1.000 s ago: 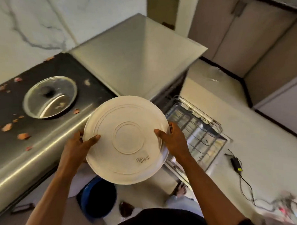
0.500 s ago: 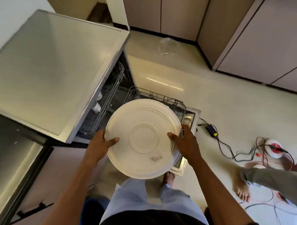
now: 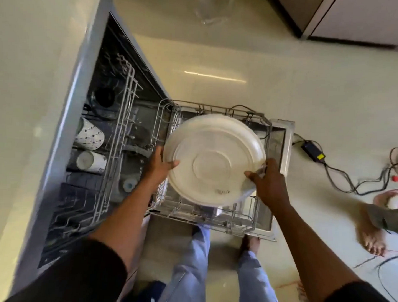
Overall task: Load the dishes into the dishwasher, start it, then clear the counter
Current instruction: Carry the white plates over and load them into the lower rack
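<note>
Loading step: I hold white plate underside-up over pulled-out lower rack; L hand pinches rim at 9 o'clock, R hand at 4. Next, I reckon: tip it upright, slot into rack.

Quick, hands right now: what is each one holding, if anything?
Left hand: grips the plate at its left rim.
Right hand: grips the plate at its right rim.
</note>
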